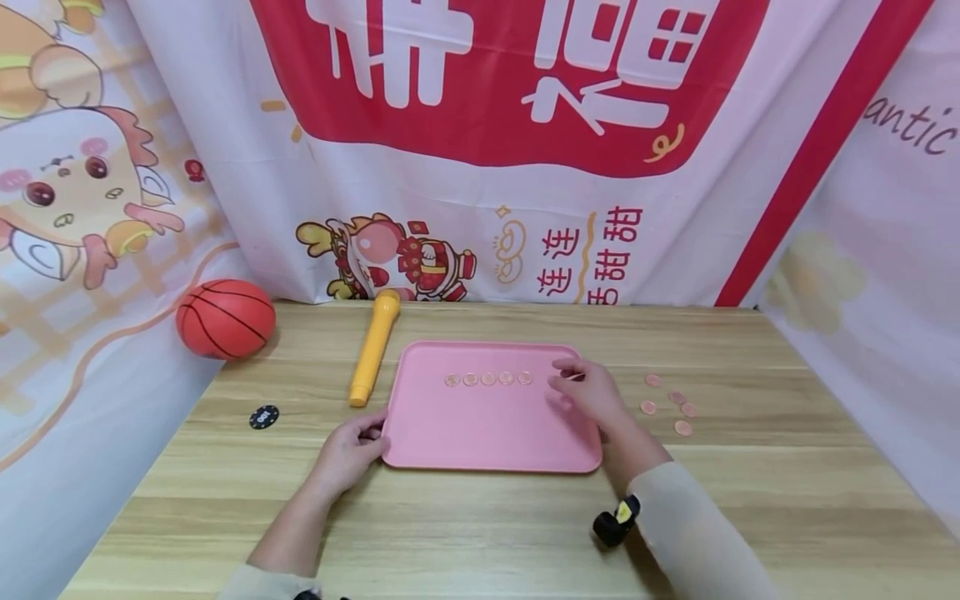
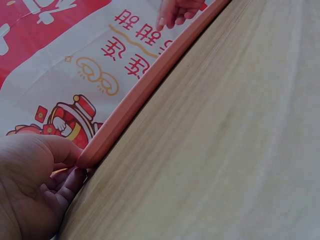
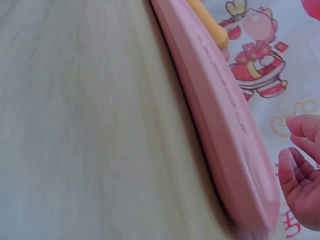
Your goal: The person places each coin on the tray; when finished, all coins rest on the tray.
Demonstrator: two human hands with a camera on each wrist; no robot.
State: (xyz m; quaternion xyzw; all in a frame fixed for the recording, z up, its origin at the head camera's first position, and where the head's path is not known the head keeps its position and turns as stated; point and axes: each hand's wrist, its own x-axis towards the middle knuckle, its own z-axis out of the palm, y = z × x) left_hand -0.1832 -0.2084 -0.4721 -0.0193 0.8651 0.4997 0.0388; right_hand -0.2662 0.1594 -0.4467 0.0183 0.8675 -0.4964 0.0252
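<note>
A pink tray (image 1: 487,437) lies on the table, with a row of several small copper-coloured coins (image 1: 489,379) across its upper part. At the tray's left edge, my left hand (image 1: 351,457) pinches the rim near the front corner; the left wrist view shows thumb and fingers (image 2: 65,150) at that corner. Over the tray's right side hovers my right hand (image 1: 592,392), just right of the row's end. Its fingers are bent, and in the right wrist view the fingertips (image 3: 292,122) stand apart with no coin visible between them. More loose coins (image 1: 682,427) lie on the table to the right.
A yellow microphone-shaped stick (image 1: 372,354) lies left of the tray. Farther left are a black chip (image 1: 263,417) marked 100 and a red ball (image 1: 227,319). Printed cloth (image 1: 480,233) hangs behind the wooden table (image 1: 450,533) and along both sides.
</note>
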